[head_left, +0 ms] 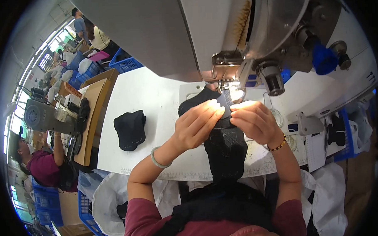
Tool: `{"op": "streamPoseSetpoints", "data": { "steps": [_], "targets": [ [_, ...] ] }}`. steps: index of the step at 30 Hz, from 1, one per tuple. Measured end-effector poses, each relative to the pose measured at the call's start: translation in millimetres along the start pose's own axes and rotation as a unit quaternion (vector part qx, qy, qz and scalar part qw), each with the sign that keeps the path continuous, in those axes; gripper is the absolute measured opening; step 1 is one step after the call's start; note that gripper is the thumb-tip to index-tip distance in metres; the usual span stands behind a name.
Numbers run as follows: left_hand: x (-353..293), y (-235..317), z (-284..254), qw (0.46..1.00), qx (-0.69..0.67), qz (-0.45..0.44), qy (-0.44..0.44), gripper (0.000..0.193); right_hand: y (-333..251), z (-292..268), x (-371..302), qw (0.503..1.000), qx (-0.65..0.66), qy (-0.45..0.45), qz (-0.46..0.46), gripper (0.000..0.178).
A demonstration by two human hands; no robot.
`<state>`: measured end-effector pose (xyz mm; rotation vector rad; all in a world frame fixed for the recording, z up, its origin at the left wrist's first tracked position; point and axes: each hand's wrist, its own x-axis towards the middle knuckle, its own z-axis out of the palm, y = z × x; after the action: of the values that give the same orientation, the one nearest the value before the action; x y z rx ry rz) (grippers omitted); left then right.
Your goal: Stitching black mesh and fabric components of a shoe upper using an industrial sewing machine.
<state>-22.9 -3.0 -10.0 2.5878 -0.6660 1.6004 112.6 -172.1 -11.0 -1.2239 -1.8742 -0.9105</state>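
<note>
Dark fabric [225,101] right between our hands
Our left hand [199,124] and right hand [255,121] pinch its sides — both nearly closed.

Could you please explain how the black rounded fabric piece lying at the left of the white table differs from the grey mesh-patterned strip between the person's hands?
The black rounded fabric piece is broad; the grey mesh-patterned strip shows as a narrow band. The piece looks mostly black, the strip greyish under bright light. The piece lies untouched on the white table, while the strip is held between left hand and right hand. Both appear to be textile.
</note>
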Motion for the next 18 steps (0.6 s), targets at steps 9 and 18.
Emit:
{"op": "streamPoseSetpoints", "data": {
  "steps": [9,18],
  "targets": [
    [6.9,-2.8,-1.8,0.999,0.018,0.024,-0.017,0.022,0.6,-4.6,-0.1,1.0,0.009,-0.015,0.0,0.017],
    [3.0,-16.9,7.1,1.0,0.018,0.019,0.006,0.023,2.8,-0.1,1.4,0.999,-0.018,-0.025,0.009,0.02]
  ]
}}
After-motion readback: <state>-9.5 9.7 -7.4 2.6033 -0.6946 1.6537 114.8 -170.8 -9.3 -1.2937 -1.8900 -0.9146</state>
